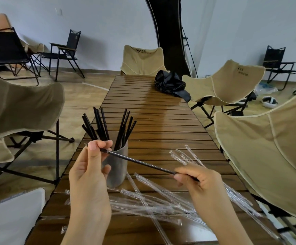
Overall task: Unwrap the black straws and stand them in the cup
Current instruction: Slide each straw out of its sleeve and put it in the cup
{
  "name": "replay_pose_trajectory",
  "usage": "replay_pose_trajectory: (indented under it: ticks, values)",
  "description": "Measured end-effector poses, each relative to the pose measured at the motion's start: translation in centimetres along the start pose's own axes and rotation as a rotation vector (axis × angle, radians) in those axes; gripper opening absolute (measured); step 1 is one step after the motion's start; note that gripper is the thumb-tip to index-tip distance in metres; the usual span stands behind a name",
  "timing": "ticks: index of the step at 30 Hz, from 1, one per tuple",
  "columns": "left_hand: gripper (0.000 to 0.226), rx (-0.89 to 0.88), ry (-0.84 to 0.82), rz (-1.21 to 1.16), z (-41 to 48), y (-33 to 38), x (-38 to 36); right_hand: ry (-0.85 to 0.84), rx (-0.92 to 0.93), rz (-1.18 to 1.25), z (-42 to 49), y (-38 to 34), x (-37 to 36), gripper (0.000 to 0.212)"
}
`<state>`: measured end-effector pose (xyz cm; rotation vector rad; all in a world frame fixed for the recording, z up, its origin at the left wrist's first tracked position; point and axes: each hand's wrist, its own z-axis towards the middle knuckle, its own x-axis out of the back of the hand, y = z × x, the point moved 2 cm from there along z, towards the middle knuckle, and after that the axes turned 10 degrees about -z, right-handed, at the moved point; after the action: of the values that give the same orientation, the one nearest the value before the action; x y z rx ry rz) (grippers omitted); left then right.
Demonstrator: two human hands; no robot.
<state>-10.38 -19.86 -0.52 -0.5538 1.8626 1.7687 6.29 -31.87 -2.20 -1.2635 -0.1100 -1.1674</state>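
Observation:
A black straw (140, 162) in a clear wrapper stretches between my hands above the slatted wooden table (154, 121). My left hand (88, 175) pinches its left end between thumb and fingertips. My right hand (202, 184) grips its right end. Just behind my left hand stands a grey translucent cup (119, 167) with several bare black straws (108, 126) fanned out in it. Several empty clear wrappers (154, 206) lie scattered on the table in front of the cup and under my right hand.
A black bag (172, 84) lies on the table's far right. Beige folding chairs (232, 82) stand at the right, left and far end. A white surface (14, 218) sits at the lower left, beside the table's edge.

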Motion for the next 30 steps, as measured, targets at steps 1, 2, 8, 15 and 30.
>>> replay_pose_trajectory:
  ticks: [1, 2, 8, 15, 30]
  values:
    - [0.023, 0.002, -0.004, -0.003, -0.1, 0.0, -0.1, 0.001, -0.006, 0.001, 0.0, 0.1, 0.0, 0.029]
    - [0.023, 0.006, -0.008, -0.009, -0.2, -0.1, -0.2, 0.004, -0.012, 0.012, 0.0, 0.1, 0.0, 0.029]
    - [0.023, 0.019, -0.012, -0.021, -0.6, -0.5, -0.5, 0.000, 0.010, 0.027, 0.6, 0.0, -0.3, 0.030]
    - [0.025, 0.026, -0.060, 0.028, -1.2, -1.4, -1.1, -0.019, 0.038, 0.000, 0.6, 0.3, -0.6, 0.031]
    - [0.024, -0.050, -0.048, 0.214, 0.9, -0.1, 1.3, -0.038, -0.012, 0.030, 1.6, 1.2, 0.9, 0.030]
